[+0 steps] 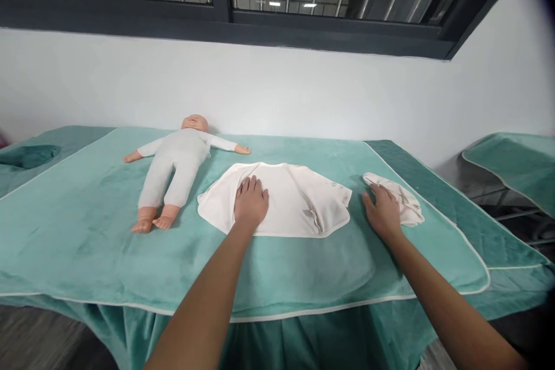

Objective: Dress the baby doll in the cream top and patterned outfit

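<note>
The left hand (pixel 252 201) lay flat, fingers extended, on a white garment (pixel 286 199); the right hand (pixel 384 214), thumb apart, touched crumpled cloth (pixel 408 202) near the teal mat's (pixel 312 283) piped right edge.

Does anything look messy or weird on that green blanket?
A little. The small cloth at the right hand is crumpled. The big white cloth under the left hand is spread out, but it's puckered on the side nearer the right hand. I see no spills or tears.
</note>
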Demonstrator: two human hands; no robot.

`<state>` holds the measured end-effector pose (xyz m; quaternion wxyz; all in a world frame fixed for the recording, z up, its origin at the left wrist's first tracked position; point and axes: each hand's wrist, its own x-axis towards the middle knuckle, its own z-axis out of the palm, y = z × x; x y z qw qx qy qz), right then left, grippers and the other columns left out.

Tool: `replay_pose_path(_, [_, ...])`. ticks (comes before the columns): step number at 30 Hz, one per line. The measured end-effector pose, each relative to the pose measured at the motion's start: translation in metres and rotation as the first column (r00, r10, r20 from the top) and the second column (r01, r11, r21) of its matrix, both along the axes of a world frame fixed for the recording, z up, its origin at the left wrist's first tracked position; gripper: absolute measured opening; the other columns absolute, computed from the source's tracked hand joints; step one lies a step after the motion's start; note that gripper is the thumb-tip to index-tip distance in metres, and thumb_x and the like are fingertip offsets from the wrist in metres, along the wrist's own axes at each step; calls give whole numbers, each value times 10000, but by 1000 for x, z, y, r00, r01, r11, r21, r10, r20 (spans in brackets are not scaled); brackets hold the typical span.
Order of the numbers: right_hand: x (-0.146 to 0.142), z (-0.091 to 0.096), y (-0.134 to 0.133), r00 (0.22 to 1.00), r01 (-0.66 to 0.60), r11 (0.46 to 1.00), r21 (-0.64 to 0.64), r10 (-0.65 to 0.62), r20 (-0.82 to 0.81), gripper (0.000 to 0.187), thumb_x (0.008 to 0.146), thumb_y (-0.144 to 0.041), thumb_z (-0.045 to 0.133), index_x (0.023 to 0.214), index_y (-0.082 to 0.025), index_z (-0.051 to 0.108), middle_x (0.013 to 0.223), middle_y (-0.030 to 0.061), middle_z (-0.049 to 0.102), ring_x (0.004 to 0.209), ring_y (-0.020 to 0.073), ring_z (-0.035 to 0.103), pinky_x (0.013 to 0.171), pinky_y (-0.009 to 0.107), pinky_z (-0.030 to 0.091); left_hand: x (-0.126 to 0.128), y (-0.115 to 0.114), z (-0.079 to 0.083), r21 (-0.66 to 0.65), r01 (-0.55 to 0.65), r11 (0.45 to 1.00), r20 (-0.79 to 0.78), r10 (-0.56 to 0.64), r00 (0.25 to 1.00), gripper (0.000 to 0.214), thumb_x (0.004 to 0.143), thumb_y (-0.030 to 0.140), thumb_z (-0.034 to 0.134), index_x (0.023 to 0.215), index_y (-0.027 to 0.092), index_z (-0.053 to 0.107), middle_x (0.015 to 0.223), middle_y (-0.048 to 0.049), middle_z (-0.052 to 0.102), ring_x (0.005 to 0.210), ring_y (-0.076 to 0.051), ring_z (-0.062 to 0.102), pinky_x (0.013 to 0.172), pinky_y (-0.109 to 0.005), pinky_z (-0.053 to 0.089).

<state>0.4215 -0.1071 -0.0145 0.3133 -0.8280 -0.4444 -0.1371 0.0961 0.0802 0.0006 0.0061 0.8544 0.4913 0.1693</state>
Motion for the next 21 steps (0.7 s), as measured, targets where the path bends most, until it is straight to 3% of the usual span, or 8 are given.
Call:
replay_pose_path(4, [-5, 8, 8, 999, 29, 992, -124, -33, -34, 496, 926, -510, 419, 1227, -168, 617, 1297, 160, 623, 1223, 335, 508, 991, 491, 378, 0, 0, 1, -5, -16, 1000, 0, 16, 1000, 551, 992, 385, 277, 1446, 137, 469, 1577, -72, 386, 1467, -252, 308, 1208, -433, 265])
replay_pose_path(7, [-23, 13, 16, 985, 10, 977, -212, -46, -167, 446, 881, -588, 460, 963, -197, 660, 957, 104, 699, 869, 263, 600, 757, 379, 420, 0, -1, 2, -12, -20, 1000, -6, 20, 1000, 548, 994, 385, 268, 1448, 151, 468, 1582, -65, 377, 1471, -254, 305, 1211, -430, 260])
replay_pose_path(9, [-28, 15, 23, 956, -2, 976, -219, -63, -286, 370, 800, -580, 561, 766, -215, 610, 709, 37, 636, 666, 209, 536, 649, 330, 367, -1, -2, 3, -15, -18, 1000, -12, 18, 1000, 548, 994, 384, 267, 1448, 151, 468, 1584, -64, 375, 1470, -254, 307, 1212, -427, 262])
replay_pose_path(11, [-23, 18, 31, 930, -10, 989, -147, -45, -365, 317, 732, -520, 622, 661, -221, 545, 603, 1, 563, 605, 182, 484, 625, 313, 334, -1, -2, 3, -8, -18, 1000, -15, 18, 1000, 548, 994, 383, 269, 1446, 149, 471, 1583, -66, 376, 1468, -253, 311, 1211, -428, 266])
replay_pose_path(13, [-11, 20, 40, 911, 15, 999, -48, -33, -411, 282, 729, -478, 601, 657, -217, 525, 609, 0, 555, 616, 178, 486, 628, 309, 337, -1, -2, 3, 1, -20, 1000, -15, 20, 1000, 546, 994, 380, 271, 1442, 146, 475, 1581, -68, 379, 1467, -251, 312, 1211, -432, 269])
replay_pose_path(17, [17, 23, 63, 884, 134, 988, 82, -82, -460, 299, 788, -480, 509, 829, -186, 552, 723, 30, 597, 647, 182, 515, 643, 312, 383, 0, -2, 2, 19, -18, 1000, -17, 19, 1000, 540, 994, 372, 272, 1434, 144, 485, 1573, -68, 393, 1459, -248, 321, 1205, -434, 277])
replay_pose_path(21, [25, 16, 85, 869, 208, 964, 163, -106, -484, 301, 775, -433, 540, 924, -173, 561, 813, 53, 630, 711, 196, 548, 718, 331, 427, -1, -2, 0, 26, -18, 999, -17, 19, 1000, 536, 995, 374, 268, 1430, 154, 489, 1569, -59, 400, 1455, -246, 326, 1198, -434, 287])
